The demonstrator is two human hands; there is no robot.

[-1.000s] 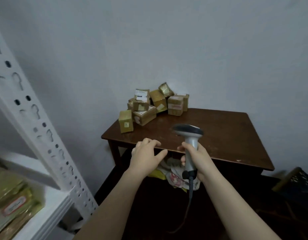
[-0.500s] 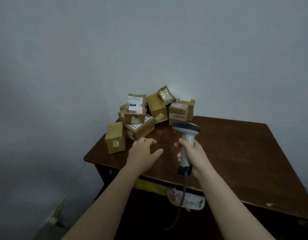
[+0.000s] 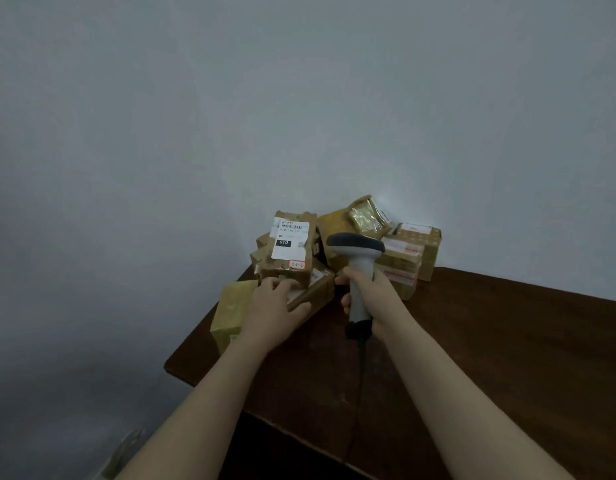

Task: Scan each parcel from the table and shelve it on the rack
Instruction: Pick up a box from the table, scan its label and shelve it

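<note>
- At the far left corner of the dark wooden table (image 3: pixel 490 358), brown cardboard parcels (image 3: pixel 403 258) lie heaped against the grey wall (image 3: pixel 195 133).
- The left hand (image 3: pixel 272 313) has its fingers clasped on a low brown cardboard box (image 3: pixel 317 289) at the heap's near edge, with a yellowish box (image 3: pixel 230 313) just to its left.
- The right hand (image 3: pixel 372 296) has its fingers clenched round an upright grey handheld scanner (image 3: pixel 356 247), whose head hides part of the heap.
- The white label (image 3: pixel 289 242) on the top parcel reads "010".
- Bare tabletop lies to the right and near.

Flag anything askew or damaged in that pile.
The labelled box sits tilted atop other parcels, its upper edge crumpled. A shiny packet leans crookedly behind it. The yellowish box stands right at the table edge.
</note>
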